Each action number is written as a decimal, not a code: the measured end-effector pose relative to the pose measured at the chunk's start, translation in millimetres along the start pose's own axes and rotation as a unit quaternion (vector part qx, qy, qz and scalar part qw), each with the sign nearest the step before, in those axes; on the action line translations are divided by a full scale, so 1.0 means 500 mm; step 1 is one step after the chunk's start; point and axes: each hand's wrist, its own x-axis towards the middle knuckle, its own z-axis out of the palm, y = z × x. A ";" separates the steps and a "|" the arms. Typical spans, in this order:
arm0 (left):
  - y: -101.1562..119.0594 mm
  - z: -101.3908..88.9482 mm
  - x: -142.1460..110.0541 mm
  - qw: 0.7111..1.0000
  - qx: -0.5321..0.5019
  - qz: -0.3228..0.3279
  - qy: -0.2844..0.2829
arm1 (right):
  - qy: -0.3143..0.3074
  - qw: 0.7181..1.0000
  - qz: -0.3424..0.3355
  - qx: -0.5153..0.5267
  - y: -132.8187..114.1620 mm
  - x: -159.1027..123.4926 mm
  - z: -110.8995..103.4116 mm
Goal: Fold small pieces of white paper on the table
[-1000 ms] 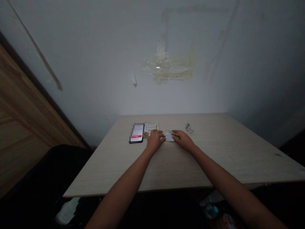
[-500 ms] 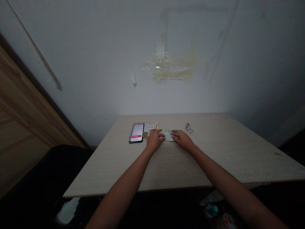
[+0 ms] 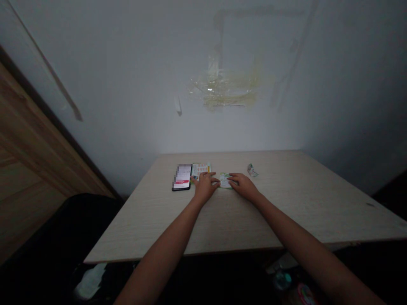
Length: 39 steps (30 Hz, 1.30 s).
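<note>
A small printed paper piece, white and green (image 3: 225, 182), lies on the table between my hands. My right hand (image 3: 242, 184) rests with its fingers spread over the right side of this piece. My left hand (image 3: 205, 186) lies with fingers apart, its fingertips close to the left edge of the same piece. Partly under my left hand is a printed leaflet (image 3: 201, 168) with rows of small pictures; its lower part is hidden. Left of the leaflet, a smartphone (image 3: 182, 177) lies with its screen lit.
A crumpled printed scrap (image 3: 252, 170) lies beyond my right hand. The pale wooden table (image 3: 152, 220) meets a wall with peeling clear tape (image 3: 229, 91). Below the front edge, a bottle with a green cap (image 3: 282, 279) stands at the right. A wooden panel (image 3: 28, 169) leans at the left.
</note>
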 end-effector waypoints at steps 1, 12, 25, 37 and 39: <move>-0.001 0.000 0.000 1.000 0.000 0.000 0.001 | 0.001 1.000 0.000 0.000 0.000 0.000 0.000; -0.010 -0.002 0.007 0.999 0.028 0.031 -0.011 | 0.000 1.000 -0.003 -0.021 -0.009 -0.003 -0.003; -0.028 -0.029 0.028 0.984 0.042 0.140 -0.103 | 0.005 1.000 -0.004 -0.010 0.006 0.001 0.007; -0.024 -0.034 0.056 0.983 0.045 0.135 -0.118 | 0.039 0.996 0.034 0.072 0.033 0.020 0.019; -0.027 -0.032 0.058 0.984 0.040 0.134 -0.115 | 0.042 0.996 0.038 0.073 0.038 0.024 0.020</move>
